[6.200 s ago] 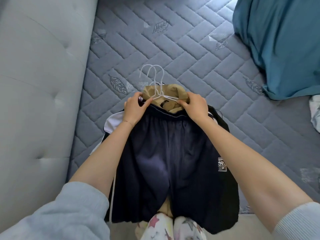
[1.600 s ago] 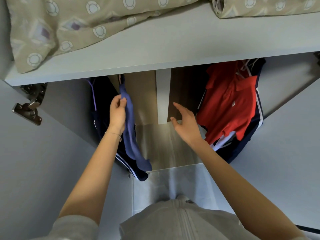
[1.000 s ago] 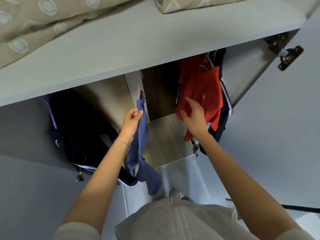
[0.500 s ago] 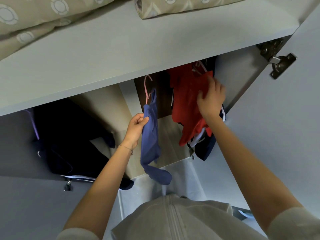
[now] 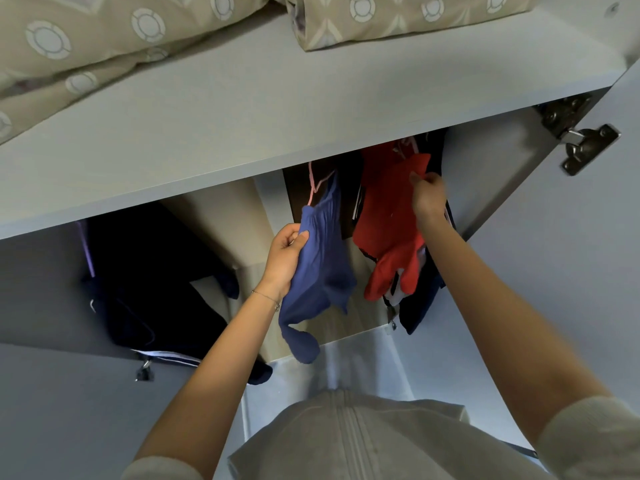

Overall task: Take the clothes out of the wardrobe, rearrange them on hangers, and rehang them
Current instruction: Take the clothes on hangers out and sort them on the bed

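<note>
Inside the open wardrobe a blue garment [image 5: 323, 258] hangs from a pink hanger [image 5: 317, 183] under the shelf. My left hand [image 5: 285, 258] is closed on the garment's left edge. To its right hangs a red shirt [image 5: 389, 216] on its own hanger, with dark clothes behind it. My right hand [image 5: 427, 195] pinches the red shirt near its collar. The rail and the hanger hooks are hidden by the shelf.
A grey shelf [image 5: 277, 109] juts out above, carrying beige patterned bedding [image 5: 86, 43]. Dark garments [image 5: 145, 282] hang in the left section. Both wardrobe doors stand open, with a metal hinge [image 5: 581, 140] at upper right. A wooden divider [image 5: 214, 220] splits the two sections.
My left hand carried the blue garment rightward from the left section toward the red shirt. My right hand rose from the shirt's hem to its collar and closed on it.
</note>
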### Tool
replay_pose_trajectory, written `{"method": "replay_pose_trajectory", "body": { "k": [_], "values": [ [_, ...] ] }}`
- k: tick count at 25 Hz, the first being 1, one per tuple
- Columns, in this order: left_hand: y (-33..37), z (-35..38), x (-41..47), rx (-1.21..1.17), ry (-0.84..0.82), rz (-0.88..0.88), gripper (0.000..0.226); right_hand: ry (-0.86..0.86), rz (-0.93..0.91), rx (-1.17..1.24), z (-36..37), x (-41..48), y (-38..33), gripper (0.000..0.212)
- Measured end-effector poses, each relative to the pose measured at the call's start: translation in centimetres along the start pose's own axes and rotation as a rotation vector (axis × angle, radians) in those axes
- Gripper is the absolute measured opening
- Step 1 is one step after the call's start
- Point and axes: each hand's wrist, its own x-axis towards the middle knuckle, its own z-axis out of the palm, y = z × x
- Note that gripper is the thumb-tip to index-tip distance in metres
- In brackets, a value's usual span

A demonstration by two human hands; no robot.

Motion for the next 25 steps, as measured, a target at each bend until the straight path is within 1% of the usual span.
{"method": "replay_pose_trajectory", "body": {
  "k": [2, 3, 7, 11, 13, 18, 21, 23, 25],
  "values": [
    [-0.1, 0.0, 0.0, 0.007, 0.002, -0.003, 0.012, 0.023, -0.014, 0.106, 0.2, -1.2, -0.8, 0.037],
    [-0.3, 0.0, 0.0, 0.017, 0.001, -0.001, 0.015, 0.030, -0.046, 0.123, 0.3, -1.9, -1.3, 0.037],
    [-0.6, 0.3, -0.2, 0.062, 0.014, 0.001, 0.021, 0.014, -0.128, 0.112, -0.1, -5.0, -1.6, 0.036],
    [-0.2, 1.3, -1.2, 0.067, 0.019, 0.011, 0.017, -0.055, -0.126, 0.069, -0.5, -9.4, 0.7, 0.037],
    [0.0, 1.7, -1.7, 0.066, 0.003, 0.024, 0.013, -0.087, -0.123, 0.076, -0.3, -11.9, 1.6, 0.042],
    [0.3, 2.7, -2.9, 0.057, -0.028, 0.052, 0.008, -0.103, -0.123, 0.036, 1.1, -16.4, 3.6, 0.041],
    [0.3, 3.2, -3.2, 0.055, -0.095, 0.064, 0.007, -0.118, -0.169, -0.028, 1.9, -18.3, 4.4, 0.039],
    [0.7, 3.2, -3.5, 0.064, -0.179, 0.084, 0.014, -0.125, -0.208, -0.069, 2.2, -19.4, 4.6, 0.036],
    [1.1, 3.0, -3.9, 0.078, -0.288, 0.067, 0.011, -0.102, -0.238, -0.116, 2.0, -20.2, 4.7, 0.032]
  ]
}}
